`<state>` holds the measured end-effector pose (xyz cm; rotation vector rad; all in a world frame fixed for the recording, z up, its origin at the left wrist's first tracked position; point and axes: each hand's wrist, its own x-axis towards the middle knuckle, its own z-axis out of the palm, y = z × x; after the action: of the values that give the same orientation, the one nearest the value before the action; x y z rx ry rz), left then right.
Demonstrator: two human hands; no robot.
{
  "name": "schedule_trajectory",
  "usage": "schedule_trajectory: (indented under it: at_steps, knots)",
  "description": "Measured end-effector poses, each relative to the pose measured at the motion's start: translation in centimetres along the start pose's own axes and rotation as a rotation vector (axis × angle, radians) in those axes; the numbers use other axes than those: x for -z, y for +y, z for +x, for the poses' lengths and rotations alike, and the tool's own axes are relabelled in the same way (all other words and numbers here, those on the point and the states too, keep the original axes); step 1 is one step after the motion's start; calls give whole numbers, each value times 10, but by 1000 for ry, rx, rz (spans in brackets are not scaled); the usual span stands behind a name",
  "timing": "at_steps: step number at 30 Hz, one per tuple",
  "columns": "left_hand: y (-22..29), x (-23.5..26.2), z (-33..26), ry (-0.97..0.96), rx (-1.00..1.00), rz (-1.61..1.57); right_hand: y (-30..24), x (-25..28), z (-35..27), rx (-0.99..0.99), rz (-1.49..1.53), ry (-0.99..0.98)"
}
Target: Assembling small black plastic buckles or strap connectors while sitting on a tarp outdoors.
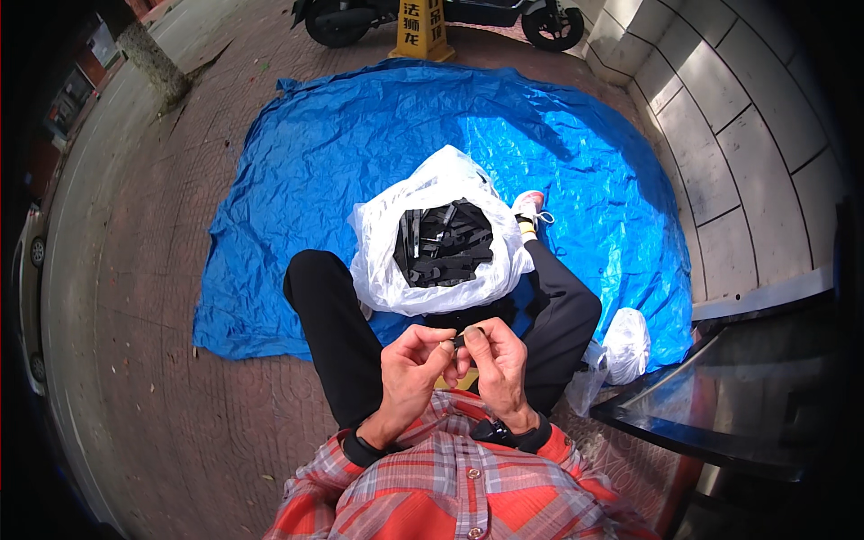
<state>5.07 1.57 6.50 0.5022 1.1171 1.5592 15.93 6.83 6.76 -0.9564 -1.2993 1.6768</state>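
My left hand (411, 367) and my right hand (498, 360) meet in front of my chest, fingertips together on a small black plastic part (462, 339). Both hands pinch it, with the fingers curled around it. Just beyond them, between my knees, stands an open white plastic bag (387, 270) filled with several black plastic parts (447, 245). I sit with black trousers, knees apart, and a white shoe (529, 207) rests on the blue tarp (315, 180).
The blue tarp lies on brick paving. A smaller white bag (626, 342) sits at my right by a dark glass panel (747, 378). A tiled wall (738, 126) rises on the right. A yellow cone (421, 31) and a scooter (360, 18) stand beyond the tarp.
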Motion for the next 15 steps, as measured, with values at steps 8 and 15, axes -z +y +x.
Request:
schedule_trajectory:
  at_steps: [8,15]
  knots:
    - [-4,2,-4,14,-157,144,-10,-1,0,850,-870,-113]
    - [-3,12,4,-66,-113,71,-26,12,14,680,-867,-38]
